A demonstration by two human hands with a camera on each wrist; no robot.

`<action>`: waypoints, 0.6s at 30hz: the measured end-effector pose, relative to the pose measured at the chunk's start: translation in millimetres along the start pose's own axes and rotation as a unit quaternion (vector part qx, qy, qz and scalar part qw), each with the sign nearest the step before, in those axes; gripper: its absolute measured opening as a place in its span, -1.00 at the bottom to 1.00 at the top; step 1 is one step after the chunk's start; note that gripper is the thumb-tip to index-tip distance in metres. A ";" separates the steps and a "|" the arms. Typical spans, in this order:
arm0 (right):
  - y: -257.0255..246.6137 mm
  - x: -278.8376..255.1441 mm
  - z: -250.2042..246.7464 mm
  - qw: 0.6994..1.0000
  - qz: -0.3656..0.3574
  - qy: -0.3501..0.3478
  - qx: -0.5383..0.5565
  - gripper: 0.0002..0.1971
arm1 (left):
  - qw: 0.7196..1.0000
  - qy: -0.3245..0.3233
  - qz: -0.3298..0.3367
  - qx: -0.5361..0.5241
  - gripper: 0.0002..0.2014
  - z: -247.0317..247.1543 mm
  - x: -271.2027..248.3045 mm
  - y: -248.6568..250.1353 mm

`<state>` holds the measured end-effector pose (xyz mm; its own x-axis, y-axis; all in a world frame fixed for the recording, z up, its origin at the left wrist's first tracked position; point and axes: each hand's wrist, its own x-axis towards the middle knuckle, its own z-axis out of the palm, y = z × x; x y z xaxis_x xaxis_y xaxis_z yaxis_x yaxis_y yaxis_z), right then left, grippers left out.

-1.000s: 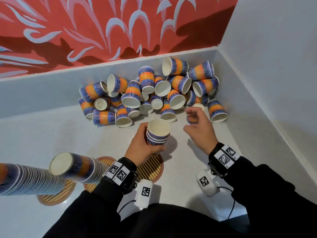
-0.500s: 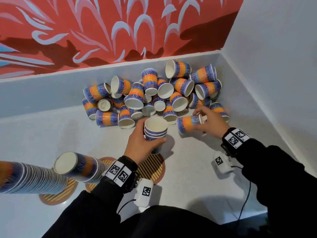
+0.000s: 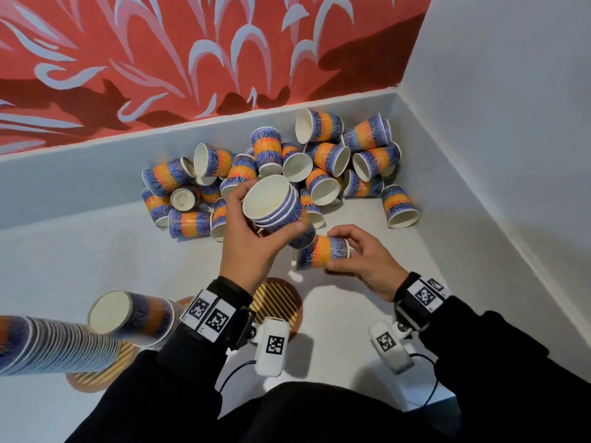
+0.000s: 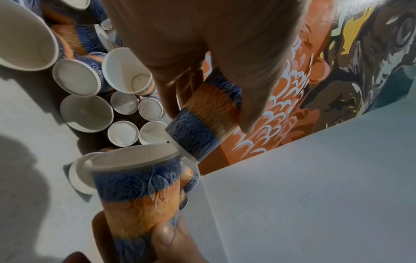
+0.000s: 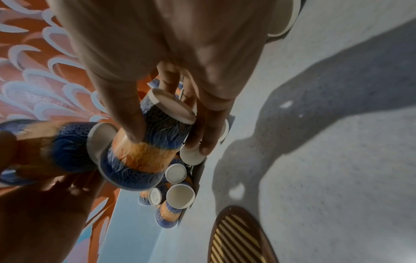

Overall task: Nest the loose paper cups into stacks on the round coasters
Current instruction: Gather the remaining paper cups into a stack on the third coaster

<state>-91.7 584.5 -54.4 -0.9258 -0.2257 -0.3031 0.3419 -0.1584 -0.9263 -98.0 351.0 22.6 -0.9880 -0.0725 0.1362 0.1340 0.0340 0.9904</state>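
Note:
My left hand (image 3: 266,219) grips a short stack of nested blue-and-orange paper cups (image 3: 271,199), raised and tilted with its mouth towards me. My right hand (image 3: 335,250) pinches a single cup (image 3: 316,252) lying sideways, right beside the stack's lower end. The left wrist view shows the stack (image 4: 137,186) below and the single cup (image 4: 202,122) angled down at its rim. A striped round coaster (image 3: 281,303) lies bare under my left wrist. The pile of loose cups (image 3: 319,161) fills the far corner.
Two tall nested stacks (image 3: 48,346) (image 3: 128,318) stand on coasters (image 3: 96,372) at the lower left. White walls close the corner behind and to the right of the pile. Bare floor (image 3: 367,314) lies around the middle coaster (image 5: 241,236).
My right hand took a cup from the pile's right edge and carried it back to the stack. My left hand lifted the stack higher and tilted it.

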 end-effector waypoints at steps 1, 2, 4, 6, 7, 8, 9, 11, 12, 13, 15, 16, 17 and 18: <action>-0.2 -0.9 1.9 1.000 0.002 0.001 0.011 -0.42 | 1.000 0.012 -0.001 -0.007 -0.16 -0.8 -0.7 -0.2; -0.2 -1.4 3.2 1.000 0.002 0.007 0.017 -0.45 | 1.000 0.025 0.001 -0.011 -0.15 -2.2 -0.9 -0.8; -0.8 -1.7 6.1 1.000 -0.003 0.022 0.018 -0.48 | 0.999 0.050 0.007 -0.021 -0.11 -5.4 -1.3 -0.8; -1.0 -1.6 7.2 0.999 0.002 0.030 0.024 -0.49 | 0.997 0.069 0.005 -0.033 -0.07 -8.0 -1.1 0.4; -1.8 -1.9 8.3 0.999 0.008 0.028 0.032 -0.47 | 0.996 0.076 0.003 -0.038 -0.06 -9.1 -1.6 1.8; -1.9 -1.8 9.7 0.999 0.013 0.024 0.044 -0.44 | 0.996 0.080 -0.002 -0.043 -0.05 -9.4 -2.4 3.5; -2.1 -1.8 11.9 0.998 0.017 0.016 0.061 -0.40 | 0.995 0.080 -0.008 -0.051 -0.06 -9.5 -4.1 5.8; -3.5 -1.4 19.3 0.994 0.023 -0.007 0.104 -0.31 | 0.995 0.073 -0.027 -0.068 -0.06 -9.6 -9.0 9.5; -4.3 -0.6 23.5 0.992 0.026 -0.017 0.122 -0.28 | 0.994 0.065 -0.038 -0.073 -0.06 -10.5 -12.0 10.5; -5.9 0.0 28.4 0.990 0.026 -0.028 0.137 -0.26 | 0.995 0.054 -0.046 -0.073 -0.07 -12.0 -15.6 12.2; -10.1 0.4 38.2 0.985 0.022 -0.046 0.167 -0.28 | 0.998 0.029 -0.043 -0.048 -0.12 -17.9 -21.9 16.5; -12.8 0.2 41.9 0.981 0.019 -0.052 0.185 -0.29 | 0.999 0.016 -0.033 -0.029 -0.16 -21.7 -24.2 19.7; -15.8 -0.6 45.7 0.978 0.018 -0.054 0.203 -0.30 | 1.000 0.009 -0.023 -0.012 -0.21 -26.8 -26.1 23.9; -19.5 -2.2 50.3 0.975 0.017 -0.056 0.214 -0.30 | 1.000 0.005 -0.013 0.000 -0.26 -32.5 -27.4 29.5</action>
<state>-88.3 539.8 -24.4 -0.8974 -0.3378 -0.2839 0.4307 -0.5306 -0.7301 -64.6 321.6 48.8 -0.9904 -0.0840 0.1097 0.1074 0.0316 0.9937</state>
